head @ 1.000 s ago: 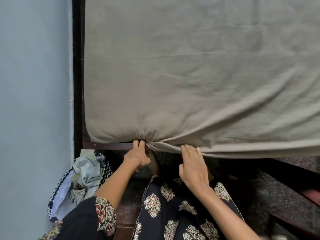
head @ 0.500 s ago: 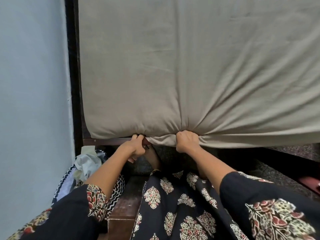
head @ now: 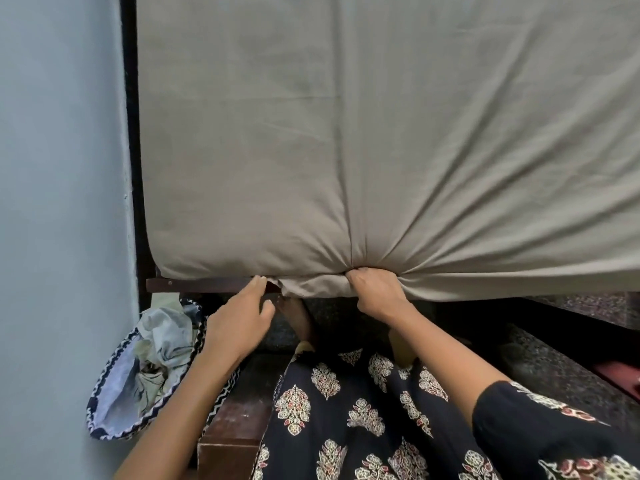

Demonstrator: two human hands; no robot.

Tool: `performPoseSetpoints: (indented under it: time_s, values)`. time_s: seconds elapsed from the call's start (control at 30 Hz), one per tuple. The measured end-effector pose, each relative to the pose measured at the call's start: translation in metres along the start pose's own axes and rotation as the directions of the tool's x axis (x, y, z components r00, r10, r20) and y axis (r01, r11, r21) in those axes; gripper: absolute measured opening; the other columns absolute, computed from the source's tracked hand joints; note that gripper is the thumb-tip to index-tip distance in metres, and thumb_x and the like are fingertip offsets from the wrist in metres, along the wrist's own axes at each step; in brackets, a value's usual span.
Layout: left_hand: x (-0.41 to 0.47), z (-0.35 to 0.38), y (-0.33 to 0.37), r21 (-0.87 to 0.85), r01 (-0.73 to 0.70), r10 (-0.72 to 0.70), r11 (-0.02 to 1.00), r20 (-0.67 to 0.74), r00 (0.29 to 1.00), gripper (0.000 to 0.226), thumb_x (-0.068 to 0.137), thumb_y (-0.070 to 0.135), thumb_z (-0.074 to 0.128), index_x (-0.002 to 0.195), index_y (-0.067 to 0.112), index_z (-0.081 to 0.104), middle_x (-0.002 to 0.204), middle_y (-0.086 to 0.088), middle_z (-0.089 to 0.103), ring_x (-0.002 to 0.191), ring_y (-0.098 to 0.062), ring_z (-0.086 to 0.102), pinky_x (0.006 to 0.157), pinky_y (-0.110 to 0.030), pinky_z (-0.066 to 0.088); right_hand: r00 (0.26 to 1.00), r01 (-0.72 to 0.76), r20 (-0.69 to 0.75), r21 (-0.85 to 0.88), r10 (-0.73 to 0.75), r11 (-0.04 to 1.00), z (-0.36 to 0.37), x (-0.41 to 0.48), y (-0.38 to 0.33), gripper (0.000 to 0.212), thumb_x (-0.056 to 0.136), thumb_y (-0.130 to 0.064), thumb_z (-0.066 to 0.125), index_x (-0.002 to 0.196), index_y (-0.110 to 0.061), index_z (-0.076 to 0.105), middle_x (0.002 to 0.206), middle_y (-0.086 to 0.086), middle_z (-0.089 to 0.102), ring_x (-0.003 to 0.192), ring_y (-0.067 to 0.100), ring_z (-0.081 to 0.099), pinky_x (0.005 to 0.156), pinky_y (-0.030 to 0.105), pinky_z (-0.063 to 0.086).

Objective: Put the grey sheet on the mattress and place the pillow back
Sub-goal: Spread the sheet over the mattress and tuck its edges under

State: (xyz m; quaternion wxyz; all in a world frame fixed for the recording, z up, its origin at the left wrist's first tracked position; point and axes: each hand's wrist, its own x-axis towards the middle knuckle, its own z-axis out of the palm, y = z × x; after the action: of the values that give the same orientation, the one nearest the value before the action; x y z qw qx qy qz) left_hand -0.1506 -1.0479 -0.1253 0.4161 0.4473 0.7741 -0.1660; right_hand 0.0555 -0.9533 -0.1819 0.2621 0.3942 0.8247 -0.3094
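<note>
Patterned basket holds crumpled cloth.

A dark wooden bed frame carries the mattress, which the grey sheet covers wholly, creased toward its near edge. Beside the frame, against the pale wall, a patterned cloth basket of crumpled fabric sits on the floor.

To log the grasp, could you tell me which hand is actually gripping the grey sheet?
The right hand, fisted around bunched grey sheet; the left hand is open, fingers extended.
</note>
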Motion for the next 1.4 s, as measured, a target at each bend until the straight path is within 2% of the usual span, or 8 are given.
performPoseSetpoints:
  time_s: [0.1,0.37,0.47,0.6,0.77,0.9,1.1,1.4]
  values:
    - [-0.013,0.013,-0.003,-0.131,-0.131,0.106,0.983,-0.184,0.977,0.042,0.093,0.025,0.042,0.134,0.019,0.052,0.143,0.006,0.045,0.127,-0.022,0.047,0.101,-0.037,0.041,0.999,0.043,0.016,0.037,-0.044,0.998,0.002,-0.004,0.008,0.031,0.08,-0.004,0.051,0.109,-0.013,0.054,0.115,0.005,0.062,0.109,0.027,0.058,0.077,0.036,0.047]
    - [0.001,0.048,0.031,0.175,-0.21,0.247,0.962,-0.23,0.941,0.06,0.06,0.014,0.076,0.119,0.009,0.063,0.129,-0.015,0.055,0.116,-0.031,0.055,0.089,-0.045,0.048,0.977,0.171,-0.165,0.225,-0.136,0.959,0.005,-0.022,0.034,0.04,0.077,0.001,0.05,0.11,-0.017,0.065,0.107,0.003,0.069,0.099,0.026,0.063,0.073,0.037,0.052]
    - [0.003,0.056,0.034,0.167,-0.184,0.222,0.969,-0.249,0.943,0.062,0.059,0.01,0.073,0.12,0.006,0.062,0.131,-0.02,0.052,0.119,-0.036,0.052,0.09,-0.047,0.047,0.856,0.074,-0.513,0.246,0.065,0.966,0.012,-0.05,0.042,0.029,0.073,-0.004,0.051,0.09,-0.014,0.071,0.08,0.003,0.072,0.069,0.024,0.069,0.051,0.029,0.051]
    - [0.002,0.058,0.054,0.123,-0.061,0.089,0.991,-0.239,0.967,0.059,0.068,0.012,0.069,0.126,0.009,0.058,0.139,-0.019,0.043,0.126,-0.037,0.042,0.1,-0.047,0.039,0.681,-0.083,-0.654,0.378,0.329,0.922,0.022,-0.079,0.037,0.027,0.074,-0.007,0.041,0.081,-0.009,0.067,0.08,0.004,0.065,0.074,0.025,0.06,0.062,0.032,0.047]
    - [0.008,0.056,0.081,0.107,0.053,-0.016,0.993,-0.32,0.947,0.028,0.065,0.016,0.059,0.091,0.009,0.068,0.109,-0.011,0.058,0.098,-0.034,0.053,0.081,-0.043,0.043,0.808,0.099,-0.551,0.476,0.209,0.874,0.043,-0.064,-0.042,0.037,0.073,-0.013,0.042,0.094,-0.006,0.071,0.093,0.006,0.071,0.088,0.023,0.065,0.082,0.028,0.048]
    - [0.015,0.048,0.076,0.111,0.029,0.017,0.993,-0.388,0.922,0.017,0.075,0.013,0.056,0.074,0.012,0.073,0.093,-0.006,0.063,0.091,-0.029,0.056,0.084,-0.043,0.038,0.866,-0.005,-0.457,0.398,0.202,0.918,0.048,-0.037,-0.071,0.046,0.083,-0.014,0.039,0.123,0.0,0.058,0.126,0.012,0.06,0.119,0.026,0.055,0.104,0.035,0.04]
    - [0.011,0.043,0.032,-0.249,-0.181,0.053,0.952,-0.448,0.892,0.03,0.082,0.001,0.052,0.102,0.012,0.072,0.106,0.003,0.063,0.097,-0.015,0.06,0.082,-0.028,0.047,0.901,-0.102,-0.399,0.185,0.17,0.977,0.036,-0.032,-0.066,0.066,0.061,0.002,0.056,0.126,0.002,0.056,0.126,0.014,0.059,0.114,0.028,0.058,0.1,0.042,0.045]
    - [0.001,0.063,0.024,0.097,-0.213,0.234,0.972,-0.443,0.865,0.052,0.067,0.002,0.059,0.119,0.004,0.061,0.122,-0.008,0.059,0.111,-0.025,0.054,0.085,-0.041,0.047,0.897,-0.046,-0.436,0.061,0.068,0.997,0.041,-0.043,-0.028,0.047,0.072,-0.001,0.036,0.111,0.006,0.061,0.106,0.016,0.059,0.094,0.032,0.059,0.091,0.037,0.049]
